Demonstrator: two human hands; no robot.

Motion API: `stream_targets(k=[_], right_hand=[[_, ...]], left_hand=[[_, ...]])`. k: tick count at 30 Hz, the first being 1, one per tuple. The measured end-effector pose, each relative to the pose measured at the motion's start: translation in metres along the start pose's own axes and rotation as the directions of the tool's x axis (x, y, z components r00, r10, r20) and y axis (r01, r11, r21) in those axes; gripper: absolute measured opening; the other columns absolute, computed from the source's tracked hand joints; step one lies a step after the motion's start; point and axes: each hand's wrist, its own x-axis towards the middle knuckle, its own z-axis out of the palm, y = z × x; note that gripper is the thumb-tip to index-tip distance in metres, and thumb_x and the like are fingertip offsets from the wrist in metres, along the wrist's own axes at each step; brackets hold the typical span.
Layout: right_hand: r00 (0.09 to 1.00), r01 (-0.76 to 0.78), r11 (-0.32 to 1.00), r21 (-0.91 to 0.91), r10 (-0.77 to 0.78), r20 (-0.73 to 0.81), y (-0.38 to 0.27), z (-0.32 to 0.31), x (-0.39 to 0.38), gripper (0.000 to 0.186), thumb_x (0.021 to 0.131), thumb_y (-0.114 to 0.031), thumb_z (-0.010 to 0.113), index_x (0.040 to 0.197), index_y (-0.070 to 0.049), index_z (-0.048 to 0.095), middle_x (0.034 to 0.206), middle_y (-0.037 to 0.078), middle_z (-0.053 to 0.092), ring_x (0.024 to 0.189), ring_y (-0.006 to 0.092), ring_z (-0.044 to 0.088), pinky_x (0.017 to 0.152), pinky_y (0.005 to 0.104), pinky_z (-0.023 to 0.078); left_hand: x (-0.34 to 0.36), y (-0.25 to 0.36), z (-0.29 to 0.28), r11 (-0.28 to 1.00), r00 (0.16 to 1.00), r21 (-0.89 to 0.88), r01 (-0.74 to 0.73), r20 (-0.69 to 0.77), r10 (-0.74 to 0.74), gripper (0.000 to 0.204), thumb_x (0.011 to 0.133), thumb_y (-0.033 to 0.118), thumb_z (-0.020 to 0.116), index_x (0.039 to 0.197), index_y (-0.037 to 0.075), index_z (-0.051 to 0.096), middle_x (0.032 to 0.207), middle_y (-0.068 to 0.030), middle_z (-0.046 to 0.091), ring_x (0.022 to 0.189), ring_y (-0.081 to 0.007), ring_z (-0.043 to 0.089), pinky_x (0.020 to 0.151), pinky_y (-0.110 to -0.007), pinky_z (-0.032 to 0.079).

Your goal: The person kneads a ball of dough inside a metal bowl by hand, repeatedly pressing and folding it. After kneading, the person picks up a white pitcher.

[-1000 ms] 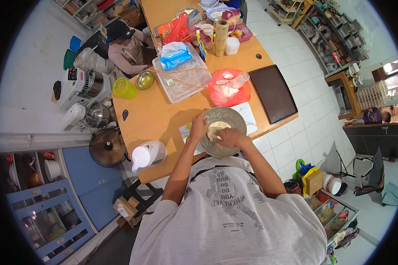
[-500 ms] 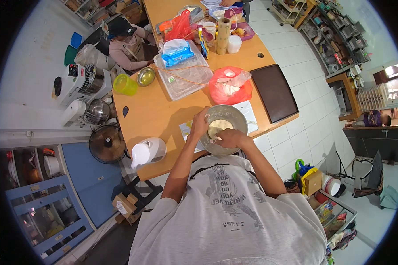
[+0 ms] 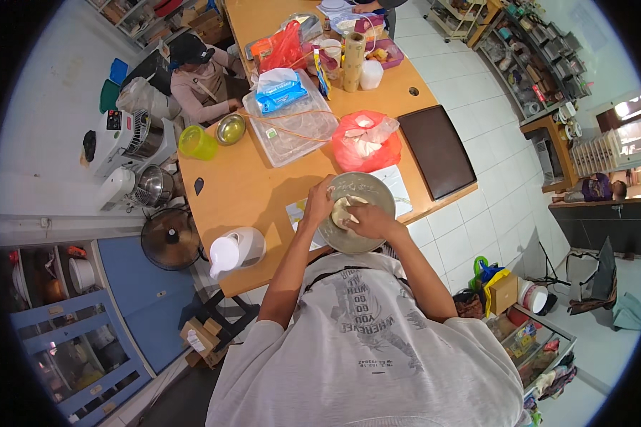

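Head view: compared with the frame half a second earlier, the scene is found almost unchanged. The metal bowl (image 3: 356,212) is seen at the same spot on the near edge of the wooden table (image 3: 242,192), and both hands remain on it; only a slight shift of the whole picture is noted, consistent with a small head movement.

The pale dough lump (image 3: 343,211) is seen inside the bowl, near its middle. It is roughly rounded and largely covered, so no long axis or pointing direction can be told. The bowl is round and sits mouth up on a sheet of paper (image 3: 395,191).

The left hand (image 3: 319,203) is laid on the left rim of the bowl, fingers curled over the edge and held together. The right hand (image 3: 369,220) is placed on top of the dough, fingers bent and pressed close against it; whether the dough is pinched cannot be told at this size.

Around the bowl: a red plastic bag (image 3: 365,142) is seen just beyond it, a dark flat tray (image 3: 436,151) to its right, a clear plastic container (image 3: 290,127) further back, and a white jug (image 3: 233,250) at the table's near left edge. A green cup (image 3: 196,142) and a small steel bowl (image 3: 231,129) stand at the far left. A second person (image 3: 199,78) is seated at the far side.
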Motion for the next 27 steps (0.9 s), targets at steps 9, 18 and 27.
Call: stream_targets(k=[9,18,27], right_hand=[[1.0,-0.016,0.993,-0.12,0.017,0.008,0.037,0.032,0.038,0.071,0.103,-0.049,0.053,0.156,-0.002,0.045,0.15,0.029,0.056,0.135,0.0411,0.059,0.114,0.0501,0.047],[0.94,0.054,0.931,-0.361,-0.169,-0.296,0.033,0.085,0.026,0.062,0.102,-0.049,0.055,0.14,-0.001,0.063,0.124,0.029,0.071,0.117,0.0443,0.069,0.102,0.0518,0.054],[0.999,-0.002,0.989,-0.147,-0.006,-0.049,0.014,0.033,0.021,0.065,0.102,-0.048,0.057,0.148,-0.004,0.057,0.139,0.027,0.065,0.124,0.0451,0.065,0.108,0.0508,0.05]], left_hand=[[-0.002,-0.001,0.002,0.999,0.999,0.003,0.035,-0.004,-0.035,0.031,0.095,-0.01,0.059,0.122,0.004,0.063,0.108,-0.0296,0.071,0.11,-0.0514,0.067,0.087,-0.05,0.054],[0.0,-0.004,0.005,0.999,0.999,0.041,0.03,-0.014,-0.029,0.032,0.095,-0.008,0.059,0.125,0.003,0.062,0.108,-0.0304,0.071,0.11,-0.0518,0.066,0.086,-0.052,0.053],[-0.006,-0.001,0.005,0.997,0.998,0.044,0.062,-0.011,-0.061,0.031,0.097,-0.007,0.059,0.126,0.003,0.062,0.109,-0.0304,0.071,0.111,-0.0513,0.067,0.088,-0.051,0.054]])
